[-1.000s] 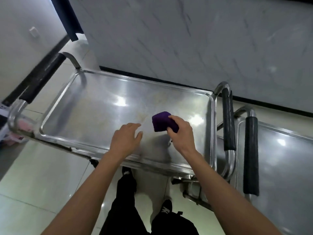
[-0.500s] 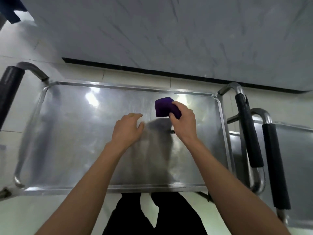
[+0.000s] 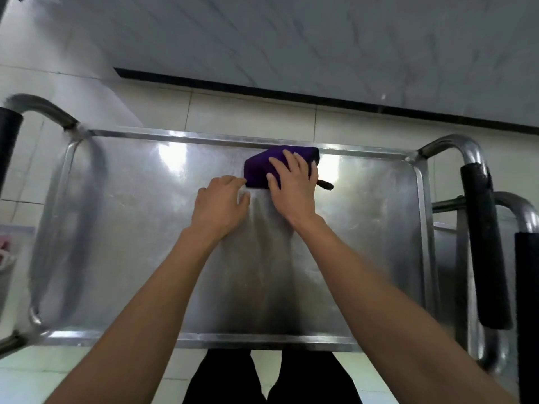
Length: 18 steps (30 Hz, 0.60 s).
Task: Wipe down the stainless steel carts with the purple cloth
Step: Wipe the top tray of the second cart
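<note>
Against a grey marbled wall (image 3: 320,39) stands a stainless steel cart (image 3: 122,228), a second cart (image 3: 443,258) just beside it at right. Near the far rim, the right hand (image 3: 293,186) presses flat-fingered on a folded purple cloth (image 3: 259,169). Beside it, the left hand (image 3: 218,207) rests loosely curled, holding nothing.

No text, label, brand, number or sign can be read anywhere in the view.
</note>
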### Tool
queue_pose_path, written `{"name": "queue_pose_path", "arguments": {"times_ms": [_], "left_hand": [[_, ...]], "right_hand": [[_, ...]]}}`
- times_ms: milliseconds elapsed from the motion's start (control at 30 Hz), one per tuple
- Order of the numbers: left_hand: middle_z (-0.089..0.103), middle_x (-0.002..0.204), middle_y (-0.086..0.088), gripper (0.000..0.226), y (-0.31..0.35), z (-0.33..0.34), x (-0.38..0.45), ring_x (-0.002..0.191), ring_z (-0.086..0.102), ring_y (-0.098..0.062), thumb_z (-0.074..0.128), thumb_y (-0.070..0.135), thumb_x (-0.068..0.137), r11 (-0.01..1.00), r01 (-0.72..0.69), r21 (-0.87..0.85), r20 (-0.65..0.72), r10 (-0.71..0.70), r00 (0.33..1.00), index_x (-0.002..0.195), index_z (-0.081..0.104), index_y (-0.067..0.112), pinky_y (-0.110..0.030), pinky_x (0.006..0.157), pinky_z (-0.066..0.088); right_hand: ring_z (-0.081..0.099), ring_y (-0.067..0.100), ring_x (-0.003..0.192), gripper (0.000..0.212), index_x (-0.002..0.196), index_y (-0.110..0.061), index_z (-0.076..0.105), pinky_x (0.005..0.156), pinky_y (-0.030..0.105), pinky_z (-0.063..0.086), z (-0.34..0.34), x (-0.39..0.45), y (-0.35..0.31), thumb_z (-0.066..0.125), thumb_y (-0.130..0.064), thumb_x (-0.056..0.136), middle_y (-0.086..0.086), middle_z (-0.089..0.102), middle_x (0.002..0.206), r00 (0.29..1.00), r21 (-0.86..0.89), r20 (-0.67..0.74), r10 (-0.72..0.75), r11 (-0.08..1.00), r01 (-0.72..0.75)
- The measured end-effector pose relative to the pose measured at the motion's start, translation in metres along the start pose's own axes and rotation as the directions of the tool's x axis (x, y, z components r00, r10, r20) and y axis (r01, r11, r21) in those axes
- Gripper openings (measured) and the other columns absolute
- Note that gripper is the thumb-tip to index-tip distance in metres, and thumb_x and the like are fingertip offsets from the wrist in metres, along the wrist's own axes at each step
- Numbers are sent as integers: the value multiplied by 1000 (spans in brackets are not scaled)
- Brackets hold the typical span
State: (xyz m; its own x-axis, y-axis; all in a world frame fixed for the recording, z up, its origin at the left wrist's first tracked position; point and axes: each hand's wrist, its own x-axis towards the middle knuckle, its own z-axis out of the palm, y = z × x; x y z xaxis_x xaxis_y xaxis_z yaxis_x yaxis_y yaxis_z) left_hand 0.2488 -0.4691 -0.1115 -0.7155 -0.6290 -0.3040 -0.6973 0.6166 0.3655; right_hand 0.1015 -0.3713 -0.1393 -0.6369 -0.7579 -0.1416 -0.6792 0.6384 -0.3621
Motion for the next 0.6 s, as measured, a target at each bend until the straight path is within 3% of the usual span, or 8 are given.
{"name": "queue_pose_path", "arguments": {"times_ms": [100,233,600], "left_hand": [[60,139,-1,40,-3,1,7,125,54,-24,49,37,101,1000,2,20,-4,-1,1000,136,59,22,-46,99,48],[61,136,-1,40,-7,5,16,125,54,-24,50,34,100,999,3,41,16,-4,1000,136,60,19,-48,98,51],[55,142,-5,41,13,25,27,135,45,-25,56,28,96,996,-66,67,-16,68,998,136,58,18,-50,104,44]], "right_hand": [[10,25,154,47,152,-28,39,124,51,0,10,7,3,34,-38,106,4,23,164,997,-91,50,-61,994,65],[3,27,154,50,156,-28,29,124,53,1,19,17,2,27,-42,107,5,15,167,989,-133,132,-74,987,91],[8,24,154,50,154,-26,35,124,50,6,14,15,33,33,-40,106,3,20,166,996,-161,78,-53,985,65]]}}
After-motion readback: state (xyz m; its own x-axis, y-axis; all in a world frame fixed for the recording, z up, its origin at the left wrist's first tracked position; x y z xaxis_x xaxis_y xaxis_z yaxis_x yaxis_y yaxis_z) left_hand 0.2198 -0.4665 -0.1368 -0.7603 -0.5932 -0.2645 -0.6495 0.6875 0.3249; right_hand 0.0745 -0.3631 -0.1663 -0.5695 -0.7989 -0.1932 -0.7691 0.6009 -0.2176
